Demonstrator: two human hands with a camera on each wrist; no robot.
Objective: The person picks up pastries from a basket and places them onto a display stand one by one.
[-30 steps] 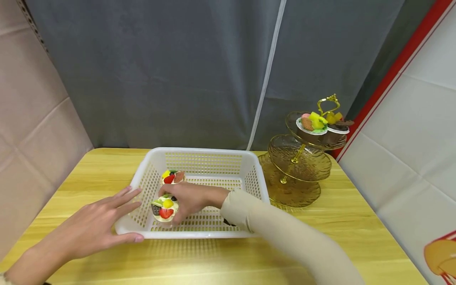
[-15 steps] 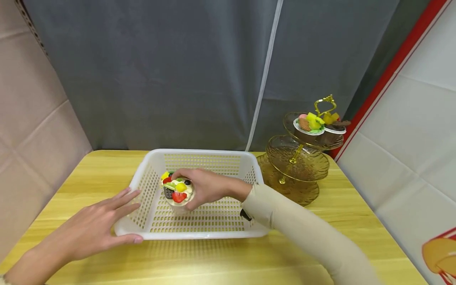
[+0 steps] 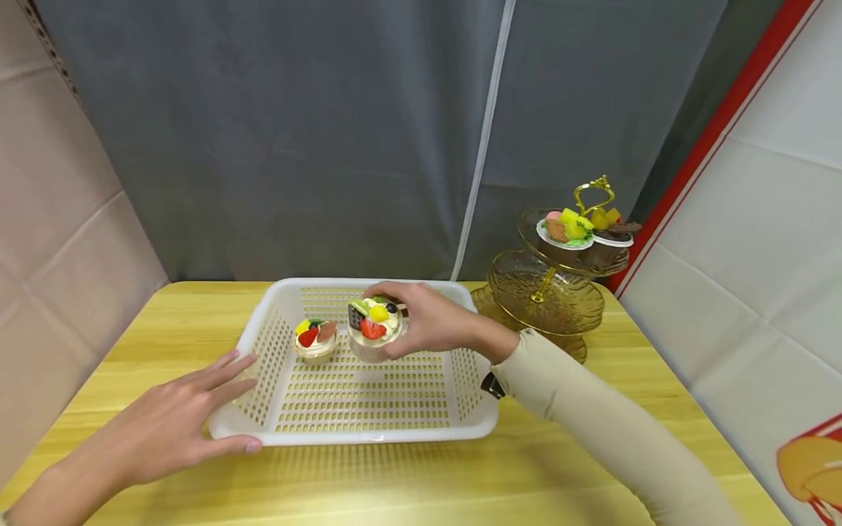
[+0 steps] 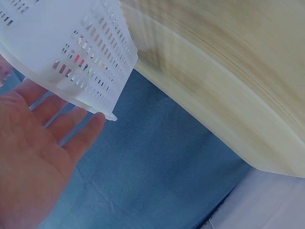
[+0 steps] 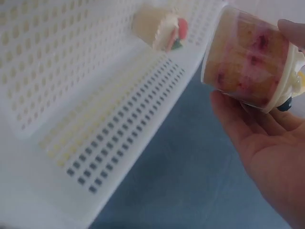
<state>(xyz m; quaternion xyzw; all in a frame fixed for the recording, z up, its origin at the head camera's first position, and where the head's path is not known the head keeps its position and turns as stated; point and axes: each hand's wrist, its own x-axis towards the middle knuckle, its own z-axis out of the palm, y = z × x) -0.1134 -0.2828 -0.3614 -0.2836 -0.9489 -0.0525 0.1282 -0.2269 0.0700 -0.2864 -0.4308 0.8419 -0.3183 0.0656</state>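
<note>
My right hand [image 3: 437, 315] holds a fruit-topped dessert cup [image 3: 376, 332] above the white basket [image 3: 371, 438], thumb and fingers around its sides. Strawberry, kiwi, a yellow ball and a dark biscuit sit on its cream. The right wrist view shows pink-and-tan layers through the clear wall of the cup [image 5: 248, 59], tipped sideways there. A second, smaller cream cupcake [image 3: 316, 343] stands inside the basket on the left. My left hand [image 3: 187, 416] rests with extended fingers at the basket's left end; in the left wrist view its fingertips [image 4: 97, 119] touch the rim.
Right of the basket stands a three-tier amber glass stand [image 3: 549, 296] with a gold handle. Two brown dessert cups [image 3: 564, 241] sit on its top tier. A grey curtain [image 3: 296, 146] hangs behind the wooden table [image 3: 592, 438]; a white panel [image 3: 756, 241] borders the right.
My right hand has lifted the dessert cup from the basket's left part, up and to the right, uncovering the second cupcake. The left hand has stayed at the rim.
</note>
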